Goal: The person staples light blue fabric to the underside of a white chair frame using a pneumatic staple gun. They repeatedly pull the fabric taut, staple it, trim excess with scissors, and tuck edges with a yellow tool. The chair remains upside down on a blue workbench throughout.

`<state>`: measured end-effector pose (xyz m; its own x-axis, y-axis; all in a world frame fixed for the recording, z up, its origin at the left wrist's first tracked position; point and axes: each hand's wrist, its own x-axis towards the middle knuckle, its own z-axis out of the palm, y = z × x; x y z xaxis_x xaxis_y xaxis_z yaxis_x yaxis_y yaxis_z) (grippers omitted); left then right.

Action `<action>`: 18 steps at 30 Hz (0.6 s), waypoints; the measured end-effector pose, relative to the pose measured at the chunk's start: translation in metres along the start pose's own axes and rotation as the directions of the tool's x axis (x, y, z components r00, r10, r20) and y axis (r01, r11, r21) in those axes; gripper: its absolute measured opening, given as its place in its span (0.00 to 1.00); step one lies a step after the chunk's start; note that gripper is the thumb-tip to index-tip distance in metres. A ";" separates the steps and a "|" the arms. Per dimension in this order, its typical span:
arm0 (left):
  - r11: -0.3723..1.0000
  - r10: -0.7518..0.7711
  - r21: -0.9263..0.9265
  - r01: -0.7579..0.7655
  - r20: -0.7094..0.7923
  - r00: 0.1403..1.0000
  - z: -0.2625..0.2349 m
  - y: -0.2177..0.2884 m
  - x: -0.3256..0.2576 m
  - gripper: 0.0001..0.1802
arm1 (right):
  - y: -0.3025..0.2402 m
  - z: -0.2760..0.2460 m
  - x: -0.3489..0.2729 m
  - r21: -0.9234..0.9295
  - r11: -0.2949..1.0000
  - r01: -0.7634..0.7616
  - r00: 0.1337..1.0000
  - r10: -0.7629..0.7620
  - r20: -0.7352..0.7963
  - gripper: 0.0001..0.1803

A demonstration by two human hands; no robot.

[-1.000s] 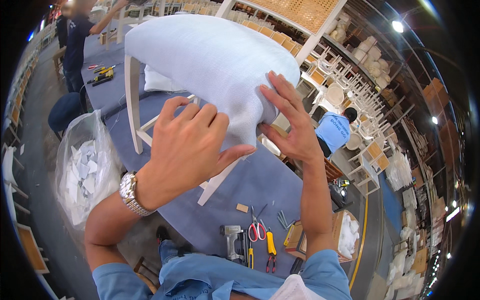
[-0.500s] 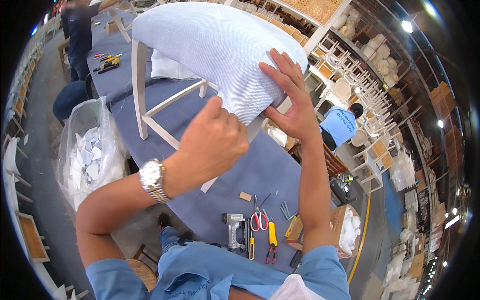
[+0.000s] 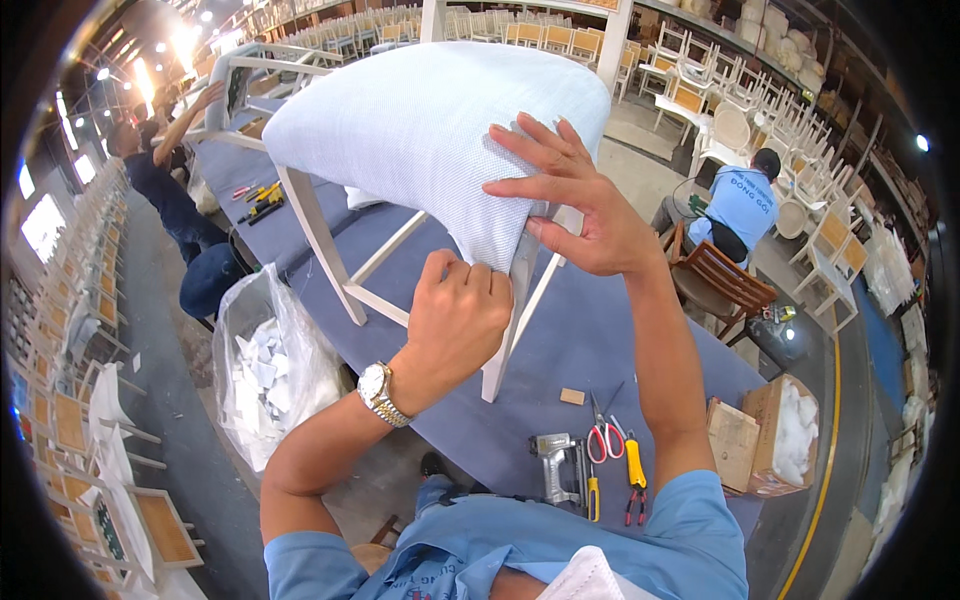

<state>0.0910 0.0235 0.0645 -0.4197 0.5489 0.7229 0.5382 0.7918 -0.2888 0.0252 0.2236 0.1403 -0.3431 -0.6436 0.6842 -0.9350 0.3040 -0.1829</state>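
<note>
Head view: both hands on the chair seat's near corner, centre frame.
Left hand (image 3: 458, 322) clenched on pale fabric (image 3: 430, 130) just below the edge; right hand (image 3: 575, 200) flat above, pressing it down.

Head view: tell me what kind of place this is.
Probably a furniture workshop: rows of chairs fill the hall, a padded chair stands on a blue workbench, and a stapler and scissors lie there.

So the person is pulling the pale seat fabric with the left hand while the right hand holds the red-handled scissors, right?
Not quite. In the head view the right hand lies flat on the seat fabric, holding nothing; the red-handled scissors lie on the table. The left hand does grip the fabric's edge.
</note>
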 end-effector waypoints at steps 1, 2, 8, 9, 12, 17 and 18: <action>1.000 0.003 -0.002 -0.003 -0.002 1.000 0.001 0.000 0.001 0.12 | 0.002 -0.001 -0.001 -0.010 1.000 0.011 1.000 -0.011 0.011 0.28; 1.000 0.004 -0.003 -0.005 -0.005 1.000 0.003 0.000 0.002 0.12 | 0.005 -0.002 -0.002 -0.021 1.000 0.023 1.000 -0.023 0.022 0.27; 0.997 0.051 -0.058 -0.050 0.017 0.999 0.009 -0.002 0.012 0.11 | 0.017 0.005 -0.015 0.198 0.980 0.020 0.987 0.012 -0.160 0.26; 0.997 0.058 -0.048 -0.057 0.031 0.998 0.008 -0.001 0.013 0.10 | 0.018 0.005 -0.017 0.266 0.963 0.035 0.976 0.025 -0.217 0.28; 0.996 0.090 -0.023 -0.090 0.031 0.995 0.006 -0.002 0.016 0.08 | 0.002 0.030 -0.017 -0.046 0.990 -0.131 0.901 0.100 -0.422 0.36; 0.986 0.165 0.009 -0.166 0.077 0.983 0.008 -0.006 0.020 0.10 | 0.006 0.075 -0.009 -0.093 0.962 -0.258 0.797 0.157 -0.583 0.41; 0.982 0.190 0.006 -0.191 0.074 0.979 0.007 -0.009 0.022 0.10 | 0.007 0.077 -0.008 -0.088 0.965 -0.248 0.790 0.149 -0.595 0.41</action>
<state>0.0718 0.0307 0.0788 -0.3624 0.7079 0.6063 0.6039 0.6738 -0.4258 0.0145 0.1769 0.0793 -0.3561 -0.0448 0.9334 -0.8090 0.5147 -0.2839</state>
